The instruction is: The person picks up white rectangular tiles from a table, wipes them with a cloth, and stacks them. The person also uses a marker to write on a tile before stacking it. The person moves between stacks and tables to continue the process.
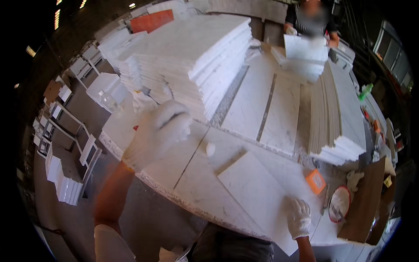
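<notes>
My left hand (162, 129), in a white knit glove, is raised above the left part of the stone-topped table (188, 185). Motion blurs it, so its finger positions and any small thing in it cannot be made out. A flat white stone slab (257, 187) lies at an angle on the tabletop in front of me, one corner past the near edge. On the slab's right side rests my right hand (299, 218), also gloved, its fingers stretched out flat. A small white lump (210, 149) sits beyond the slab's left corner.
A tall stack of white slabs (192, 48) stands at the back left, another stack (336, 113) at the right. An orange box (315, 181), a red-rimmed bowl (340, 203) and a cardboard box (364, 203) are to my right. Across the table a person (301, 30) handles a slab (305, 47).
</notes>
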A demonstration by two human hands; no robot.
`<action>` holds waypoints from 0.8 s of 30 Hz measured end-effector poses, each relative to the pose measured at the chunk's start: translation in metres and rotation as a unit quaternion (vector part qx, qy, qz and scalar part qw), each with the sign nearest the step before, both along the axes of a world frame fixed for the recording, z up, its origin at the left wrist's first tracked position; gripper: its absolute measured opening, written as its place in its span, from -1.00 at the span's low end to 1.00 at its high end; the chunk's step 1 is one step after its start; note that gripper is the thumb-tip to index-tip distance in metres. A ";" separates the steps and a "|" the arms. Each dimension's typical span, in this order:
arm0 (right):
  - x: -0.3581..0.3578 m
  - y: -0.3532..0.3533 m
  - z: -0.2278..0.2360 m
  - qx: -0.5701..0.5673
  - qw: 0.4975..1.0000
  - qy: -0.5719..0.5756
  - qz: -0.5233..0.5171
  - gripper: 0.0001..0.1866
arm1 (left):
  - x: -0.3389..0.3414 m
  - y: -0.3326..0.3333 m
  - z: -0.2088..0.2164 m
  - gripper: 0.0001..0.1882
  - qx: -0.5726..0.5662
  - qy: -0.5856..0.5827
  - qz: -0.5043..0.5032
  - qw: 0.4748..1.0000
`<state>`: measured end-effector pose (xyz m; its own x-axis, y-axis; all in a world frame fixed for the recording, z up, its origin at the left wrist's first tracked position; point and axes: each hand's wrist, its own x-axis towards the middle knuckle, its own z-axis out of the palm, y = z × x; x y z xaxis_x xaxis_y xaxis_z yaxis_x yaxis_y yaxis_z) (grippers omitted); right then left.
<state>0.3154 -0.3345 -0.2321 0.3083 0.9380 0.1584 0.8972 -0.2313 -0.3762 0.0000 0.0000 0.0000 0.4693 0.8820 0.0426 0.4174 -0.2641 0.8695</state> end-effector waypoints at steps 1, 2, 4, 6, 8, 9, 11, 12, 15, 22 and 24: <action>-0.005 -0.009 -0.013 -0.022 1.000 0.013 -0.002 -0.51 | -0.007 -0.027 -0.030 -0.79 0.008 0.006 -0.032 0.999; -0.009 -0.016 -0.009 -0.039 0.999 -0.011 0.007 -0.50 | -0.010 -0.055 -0.055 -0.79 0.017 0.048 -0.036 0.998; -0.008 -0.051 -0.005 -0.067 0.997 -0.040 -0.026 -0.49 | -0.002 -0.102 -0.113 -0.77 0.027 0.091 -0.080 0.992; 0.003 -0.073 -0.016 -0.063 0.994 -0.042 -0.079 -0.49 | 0.005 -0.129 -0.168 -0.73 0.083 0.119 -0.140 0.980; 0.007 -0.091 -0.024 -0.030 0.994 -0.026 -0.101 -0.53 | 0.025 -0.155 -0.198 -0.69 0.162 0.136 -0.221 0.952; 0.008 -0.092 -0.025 -0.011 0.994 -0.014 -0.106 -0.54 | 0.036 -0.168 -0.207 -0.67 0.199 0.134 -0.260 0.935; 0.008 -0.091 -0.023 0.006 0.993 -0.006 -0.118 -0.55 | 0.063 -0.185 -0.214 -0.61 0.260 0.126 -0.318 0.903; 0.009 -0.093 -0.023 0.011 0.993 -0.007 -0.121 -0.55 | 0.077 -0.190 -0.214 -0.56 0.289 0.118 -0.338 0.888; 0.011 -0.093 -0.026 0.031 0.992 0.002 -0.124 -0.58 | 0.115 -0.194 -0.220 -0.44 0.315 0.135 -0.367 0.865; 0.007 -0.091 -0.027 0.088 0.988 0.056 -0.113 -0.63 | 0.134 -0.070 -0.237 -0.25 0.386 0.272 -0.217 0.854; 0.008 -0.094 -0.028 0.116 0.985 0.063 -0.114 -0.65 | 0.130 -0.040 -0.238 -0.24 0.415 0.303 -0.156 0.844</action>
<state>0.3234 -0.4287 -0.2602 0.5381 0.7850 0.3070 0.7745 -0.3167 -0.5476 0.1301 -0.0402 -0.2377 0.8299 0.4965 0.2544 0.5170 -0.8558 -0.0162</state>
